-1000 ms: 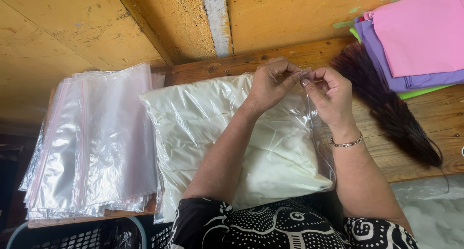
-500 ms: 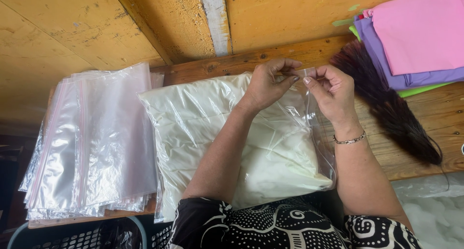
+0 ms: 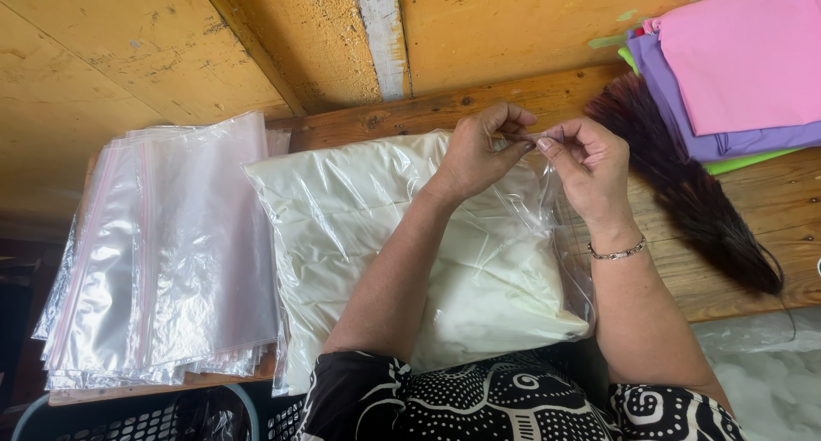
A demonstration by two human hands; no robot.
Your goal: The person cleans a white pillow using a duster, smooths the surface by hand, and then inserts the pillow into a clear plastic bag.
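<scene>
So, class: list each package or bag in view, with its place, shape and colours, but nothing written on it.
Filled bag: table centre, clear plastic over folded cream fabric; left hand and right hand pinch its far edge.
Empty bags: stack at left, flat, clear, pinkish strips.
No labels, signs or screens.

Soft daylight, sharp focus, perhaps slight plastic glare

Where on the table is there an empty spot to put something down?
Bare wood shows on the table right of the bagged cream cloth, below the dark brush. A thin strip runs along the wall. The left is crowded with the stack of clear bags; folded cloths fill the far right corner.
</scene>
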